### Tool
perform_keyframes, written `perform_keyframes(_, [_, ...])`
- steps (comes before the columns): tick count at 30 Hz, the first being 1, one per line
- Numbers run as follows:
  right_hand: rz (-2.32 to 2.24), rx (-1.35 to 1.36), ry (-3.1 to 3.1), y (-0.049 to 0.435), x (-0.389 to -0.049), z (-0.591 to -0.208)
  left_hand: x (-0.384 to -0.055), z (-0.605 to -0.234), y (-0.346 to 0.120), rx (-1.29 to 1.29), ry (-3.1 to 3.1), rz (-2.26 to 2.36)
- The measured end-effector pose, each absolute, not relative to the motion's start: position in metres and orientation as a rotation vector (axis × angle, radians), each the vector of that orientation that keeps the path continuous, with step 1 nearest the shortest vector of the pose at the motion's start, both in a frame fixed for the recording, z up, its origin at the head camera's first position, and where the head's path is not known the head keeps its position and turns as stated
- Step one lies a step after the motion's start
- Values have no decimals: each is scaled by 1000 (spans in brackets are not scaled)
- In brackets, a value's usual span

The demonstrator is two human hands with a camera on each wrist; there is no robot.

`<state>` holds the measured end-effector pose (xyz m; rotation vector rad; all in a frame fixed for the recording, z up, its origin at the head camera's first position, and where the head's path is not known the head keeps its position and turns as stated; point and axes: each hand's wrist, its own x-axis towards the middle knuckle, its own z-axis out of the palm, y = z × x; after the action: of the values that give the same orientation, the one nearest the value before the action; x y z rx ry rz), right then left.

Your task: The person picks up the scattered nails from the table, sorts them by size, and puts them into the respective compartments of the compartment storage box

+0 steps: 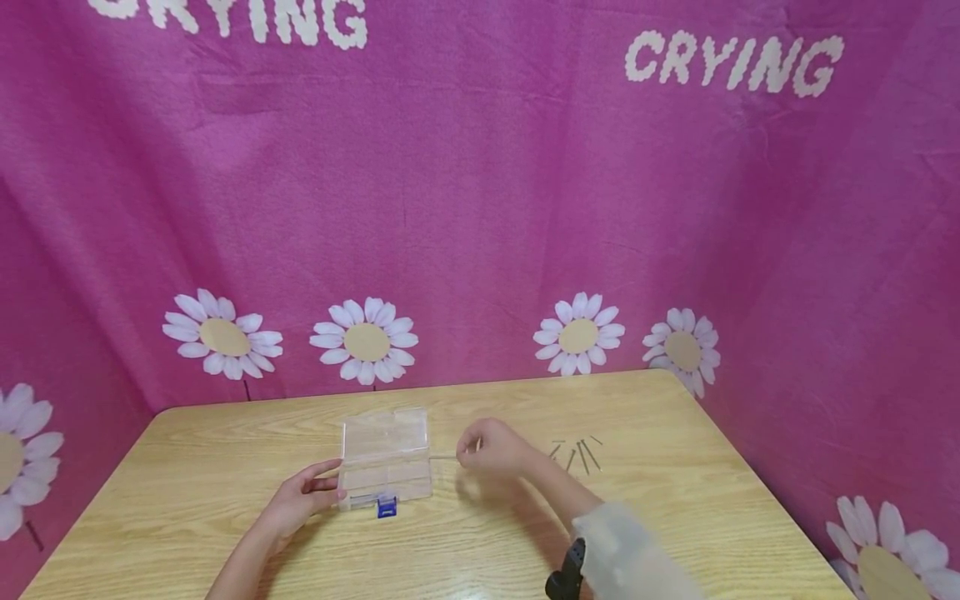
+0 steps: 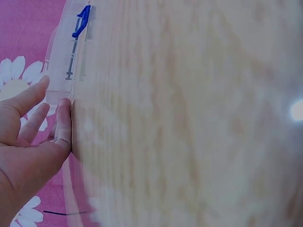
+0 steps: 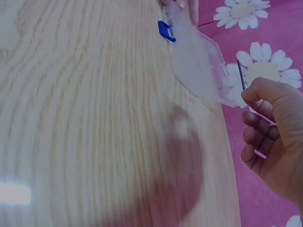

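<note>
A clear plastic box (image 1: pixel 386 478) stands on the table with its lid (image 1: pixel 385 434) raised at the back and its blue latch (image 1: pixel 387 507) at the front. Inside, along the front, a nail (image 2: pixel 72 59) shows through the wall. My left hand (image 1: pixel 296 505) has its thumb and fingertips against the box's left end, the fingers fairly straight and spread. Right of the box, my right hand (image 1: pixel 493 447) pinches a thin nail (image 3: pixel 241 75) between thumb and index finger; its tip points left at the box's right side. The other right fingers curl loosely.
Several loose nails (image 1: pixel 587 455) lie on the wooden table (image 1: pixel 465 554) to the right, just beyond the right forearm. A black device (image 1: pixel 567 573) sits at the right wrist. A pink curtain (image 1: pixel 480 208) with daisies hangs behind and at both sides.
</note>
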<state>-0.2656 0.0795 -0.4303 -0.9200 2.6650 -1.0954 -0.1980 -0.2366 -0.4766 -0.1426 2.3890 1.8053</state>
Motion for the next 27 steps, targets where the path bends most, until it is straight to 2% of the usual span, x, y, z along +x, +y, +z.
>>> perform_keyframes(27, [-1237,-896,2555,21,-247,-446,-196,-477,-237,-133,2391,1822])
